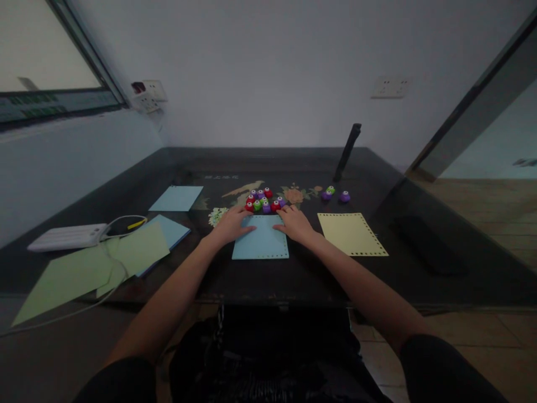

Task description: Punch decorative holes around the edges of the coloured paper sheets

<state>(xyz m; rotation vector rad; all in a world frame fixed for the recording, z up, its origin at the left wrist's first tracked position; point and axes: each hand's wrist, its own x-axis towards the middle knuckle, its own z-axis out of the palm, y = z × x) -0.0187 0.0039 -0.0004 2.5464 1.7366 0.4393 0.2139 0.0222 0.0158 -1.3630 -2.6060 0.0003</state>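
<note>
A light blue sheet of paper [260, 238] with small holes along its edges lies flat on the dark table in front of me. My left hand [230, 225] rests at its upper left corner, fingers stretched forward and thumb on the paper. At the upper right corner is my right hand [296, 225], with its thumb also on the sheet and its fingers reaching forward. Just beyond the paper, between my fingertips, sits a cluster of several small red, green and purple pieces [265, 207] with white tops, perhaps mini paper punches. Both hands appear to grip nothing.
To the right lies a yellow sheet [351, 235] with holed edges. More small pieces [344, 196] and an upright black stick [348, 151] stand behind it. At left are blue paper [178, 198], green sheets [79, 271], a white power bank [67, 237] and a cable.
</note>
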